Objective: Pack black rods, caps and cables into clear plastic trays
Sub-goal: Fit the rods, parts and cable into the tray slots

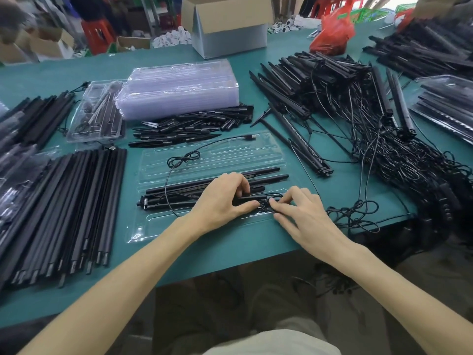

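Note:
A clear plastic tray (pixel 217 155) lies open on the green table in front of me. Black rods (pixel 179 192) rest side by side in its near slots, and a thin black cable (pixel 183 158) loops over its upper half. My left hand (pixel 222 198) pinches a short black piece (pixel 245 199) over the tray's near right slot. My right hand (pixel 299 208) presses a bundled coil of cable (pixel 266 204) into the same spot with its fingertips. The two hands almost touch.
A row of long black rods (pixel 64 208) lies at the left. Black pointed caps (pixel 194 126) are piled behind the tray, next to a stack of empty clear trays (pixel 179 88). Rods with tangled cables (pixel 358 119) fill the right. A cardboard box (pixel 227 24) stands at the back.

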Motion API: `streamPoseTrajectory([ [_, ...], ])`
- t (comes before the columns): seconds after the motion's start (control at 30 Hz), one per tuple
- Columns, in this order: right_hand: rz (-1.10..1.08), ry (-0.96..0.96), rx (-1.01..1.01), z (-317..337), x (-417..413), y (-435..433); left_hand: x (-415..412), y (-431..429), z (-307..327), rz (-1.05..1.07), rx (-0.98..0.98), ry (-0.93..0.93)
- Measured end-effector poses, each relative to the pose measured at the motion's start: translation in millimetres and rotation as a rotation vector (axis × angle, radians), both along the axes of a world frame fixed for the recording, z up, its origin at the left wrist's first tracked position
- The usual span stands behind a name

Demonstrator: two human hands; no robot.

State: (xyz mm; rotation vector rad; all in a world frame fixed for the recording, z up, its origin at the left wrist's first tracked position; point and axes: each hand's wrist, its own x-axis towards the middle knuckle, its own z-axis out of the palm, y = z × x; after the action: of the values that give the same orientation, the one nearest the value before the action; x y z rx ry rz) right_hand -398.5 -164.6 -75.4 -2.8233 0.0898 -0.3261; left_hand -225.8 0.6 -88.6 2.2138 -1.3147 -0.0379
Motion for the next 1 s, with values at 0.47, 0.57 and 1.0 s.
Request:
streamPoseTrajectory([
  [0.47,0.000,0.047,-0.114,8.5,3.3,8.1,-2.1,1.7,0.4,-0.358,0.346,-0.310],
  [0.57,-0.027,0.146,-0.062,23.5,10.6,2.7,-0.6,2.1,0.0,-0.385,0.364,-0.357],
  [1.0,-0.003,0.289,0.385,59.5,180.6,76.1,-10.4,7.6,18.1,-0.393,0.257,-0.340],
])
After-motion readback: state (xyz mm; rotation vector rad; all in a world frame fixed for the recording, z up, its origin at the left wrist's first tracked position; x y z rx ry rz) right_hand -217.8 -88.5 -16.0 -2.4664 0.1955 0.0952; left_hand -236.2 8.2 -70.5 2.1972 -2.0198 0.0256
